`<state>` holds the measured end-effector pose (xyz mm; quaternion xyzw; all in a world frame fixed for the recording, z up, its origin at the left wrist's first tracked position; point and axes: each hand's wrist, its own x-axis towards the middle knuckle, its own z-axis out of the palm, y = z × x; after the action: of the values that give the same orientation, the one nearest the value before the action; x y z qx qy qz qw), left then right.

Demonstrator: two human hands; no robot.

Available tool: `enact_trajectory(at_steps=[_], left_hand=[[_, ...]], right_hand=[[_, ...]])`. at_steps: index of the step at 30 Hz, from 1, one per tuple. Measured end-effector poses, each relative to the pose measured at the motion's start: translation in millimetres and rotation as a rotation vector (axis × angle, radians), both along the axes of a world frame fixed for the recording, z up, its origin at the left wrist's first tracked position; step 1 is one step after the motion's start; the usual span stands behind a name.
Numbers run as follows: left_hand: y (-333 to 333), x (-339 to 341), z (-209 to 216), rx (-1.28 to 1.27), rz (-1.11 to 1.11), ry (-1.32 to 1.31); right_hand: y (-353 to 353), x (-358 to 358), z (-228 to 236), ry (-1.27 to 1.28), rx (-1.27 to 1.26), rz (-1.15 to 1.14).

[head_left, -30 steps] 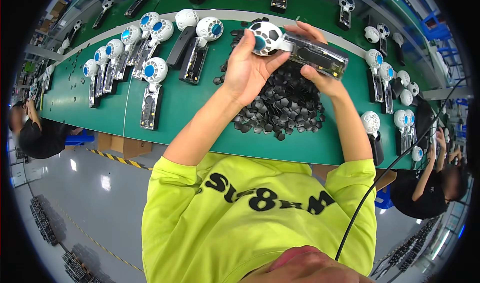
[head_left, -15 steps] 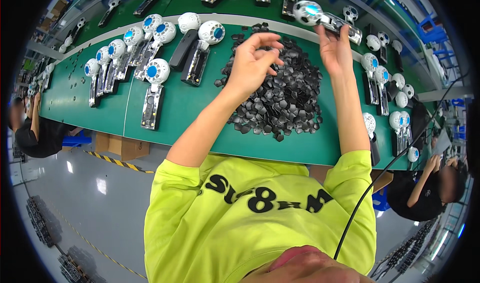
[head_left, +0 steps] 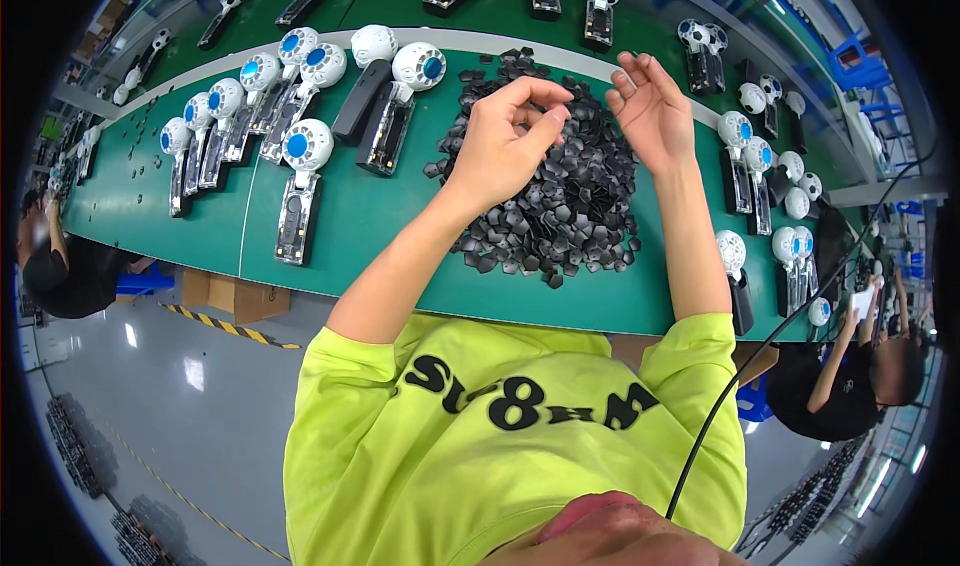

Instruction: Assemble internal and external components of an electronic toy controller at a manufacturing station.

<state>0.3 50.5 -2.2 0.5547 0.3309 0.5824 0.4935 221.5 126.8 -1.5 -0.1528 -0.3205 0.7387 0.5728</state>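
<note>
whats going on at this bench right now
A person in a yellow-green shirt works at a green bench over a heap of small flat black plastic pieces. The left hand hovers above the heap with fingertips pinched together, though any piece between them is too small to see. The right hand is open and empty. White-headed handheld devices with blue centres lie in rows alongside.

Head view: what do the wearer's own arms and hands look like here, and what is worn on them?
Both forearms are bare from the elbow down. The left hand and right hand wear no gloves, and no rings, watch or wristband can be seen. Short sleeves of a bright yellow-green T-shirt with black lettering on the chest end near the elbows. A thin black cable runs past the right side of the shirt.
</note>
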Motion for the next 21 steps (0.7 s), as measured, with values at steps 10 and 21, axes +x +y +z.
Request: enact_trajectory(at_steps=[10,21], left_hand=[[0,2,2,0.169,0.100,-0.071],[-19,-16,16,0.149,-0.050,-0.352]], right_hand=[[-57,-54,21,-0.414,0.216,0.077],[-56,-34,33,-0.391,0.140,-0.043]])
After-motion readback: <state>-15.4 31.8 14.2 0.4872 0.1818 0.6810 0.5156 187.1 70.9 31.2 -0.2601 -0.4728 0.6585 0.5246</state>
